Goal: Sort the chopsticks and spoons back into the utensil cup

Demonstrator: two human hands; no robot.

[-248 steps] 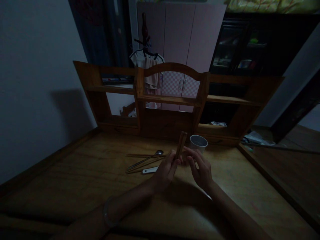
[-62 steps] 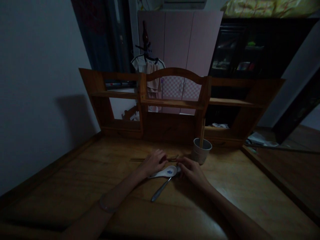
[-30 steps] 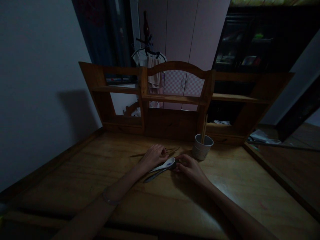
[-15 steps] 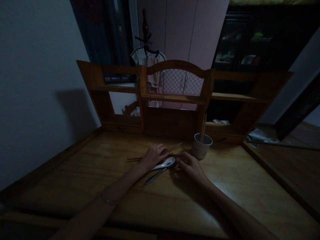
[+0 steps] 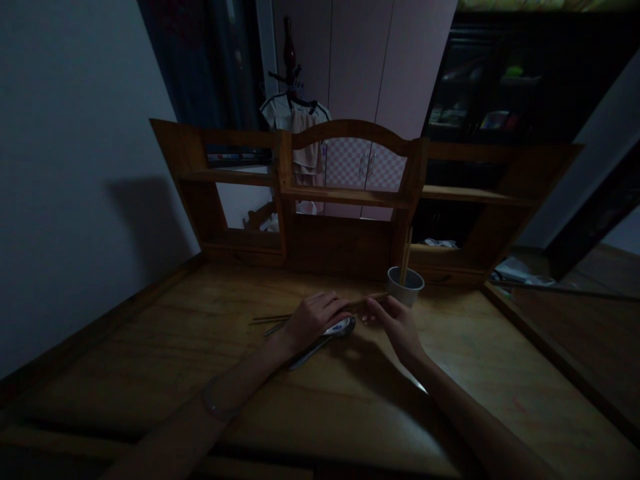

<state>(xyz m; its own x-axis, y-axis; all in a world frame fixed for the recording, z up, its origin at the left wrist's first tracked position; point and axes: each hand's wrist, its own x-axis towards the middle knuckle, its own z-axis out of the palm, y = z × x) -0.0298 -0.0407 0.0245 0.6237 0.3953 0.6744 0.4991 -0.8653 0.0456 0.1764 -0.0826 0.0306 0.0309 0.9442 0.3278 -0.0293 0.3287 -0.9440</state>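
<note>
The left hand [image 5: 313, 322], fingers curled low over the worktop [image 5: 240, 380], and the right hand [image 5: 397, 327], thumb and fingers pinched, have hold of thin chopsticks [image 5: 373, 300] between them. Under and just in front of the left hand lie a white spoon [image 5: 337, 327] and a metal spoon [image 5: 350, 327], partly hidden by it; the cup [image 5: 406, 288], with upright sticks [image 5: 406, 257], stands behind the right hand, before the wooden shelf unit [image 5: 340, 243].
</note>
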